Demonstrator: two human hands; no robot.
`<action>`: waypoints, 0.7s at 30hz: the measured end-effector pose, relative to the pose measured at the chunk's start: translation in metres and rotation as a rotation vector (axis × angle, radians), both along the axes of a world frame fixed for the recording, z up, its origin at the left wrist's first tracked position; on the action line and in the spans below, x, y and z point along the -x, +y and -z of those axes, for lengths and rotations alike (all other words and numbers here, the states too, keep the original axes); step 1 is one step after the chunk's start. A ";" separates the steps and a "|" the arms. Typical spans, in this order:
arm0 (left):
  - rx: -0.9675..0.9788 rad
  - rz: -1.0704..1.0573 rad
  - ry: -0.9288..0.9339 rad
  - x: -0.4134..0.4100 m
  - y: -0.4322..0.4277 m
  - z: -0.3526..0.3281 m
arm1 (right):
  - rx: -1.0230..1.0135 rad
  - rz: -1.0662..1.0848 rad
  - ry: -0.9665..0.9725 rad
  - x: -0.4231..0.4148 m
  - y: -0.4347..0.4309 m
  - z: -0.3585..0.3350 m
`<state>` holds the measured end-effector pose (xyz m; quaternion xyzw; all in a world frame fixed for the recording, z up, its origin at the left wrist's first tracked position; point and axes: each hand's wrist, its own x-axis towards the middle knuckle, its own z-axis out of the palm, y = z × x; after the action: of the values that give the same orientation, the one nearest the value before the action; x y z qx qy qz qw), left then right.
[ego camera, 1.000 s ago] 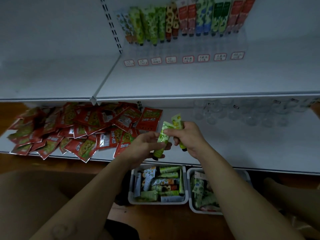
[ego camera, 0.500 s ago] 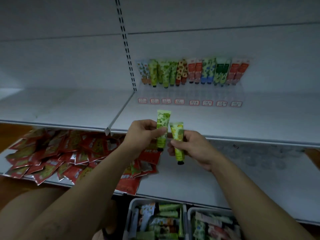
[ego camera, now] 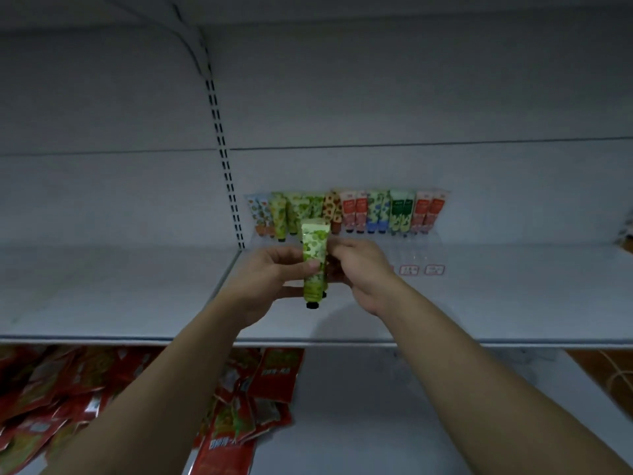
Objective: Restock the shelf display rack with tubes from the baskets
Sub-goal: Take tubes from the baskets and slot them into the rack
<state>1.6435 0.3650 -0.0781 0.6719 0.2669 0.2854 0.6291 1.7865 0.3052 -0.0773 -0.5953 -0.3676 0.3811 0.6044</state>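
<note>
My left hand [ego camera: 270, 275] pinches a light green tube [ego camera: 313, 258] upright, black cap down, in front of the display rack [ego camera: 416, 250]. A second green tube [ego camera: 324, 292] sits right behind the first and is mostly hidden; my right hand [ego camera: 364, 272] curls its fingers round it. Both hands meet above the middle shelf [ego camera: 137, 289], just short of the rack. The clear rack stands at the back of this shelf and holds a row of upright tubes [ego camera: 349, 212] in green, orange, red and blue. The baskets are out of view.
Red-framed price labels [ego camera: 421, 269] line the rack's front. A slotted upright [ego camera: 226, 166] runs down the back wall left of the rack. A heap of red snack packets [ego camera: 102, 389] lies on the lower shelf at left.
Both hands rose and moved forward toward the rack with the tubes. The two tubes, side by side before, now overlap. The view tilted up, so the baskets dropped out of sight.
</note>
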 end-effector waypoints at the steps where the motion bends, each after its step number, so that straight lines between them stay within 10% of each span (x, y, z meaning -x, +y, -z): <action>1: -0.014 -0.007 0.002 -0.001 0.004 -0.002 | 0.003 -0.017 -0.009 0.001 0.004 -0.005; 6: -0.125 -0.152 -0.030 -0.010 0.026 -0.012 | -0.081 -0.051 0.048 -0.006 0.015 -0.020; 16: -0.556 -0.301 0.087 -0.022 0.089 -0.032 | -0.124 0.082 -0.951 -0.031 0.072 -0.069; 21: -0.562 -0.465 -0.152 -0.003 0.136 -0.030 | -0.138 0.185 -0.970 -0.069 0.102 -0.088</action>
<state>1.6462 0.5007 -0.0481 0.7166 0.2762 0.5321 0.3564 1.8554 0.4069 0.0108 -0.6927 -0.5764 -0.0203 0.4330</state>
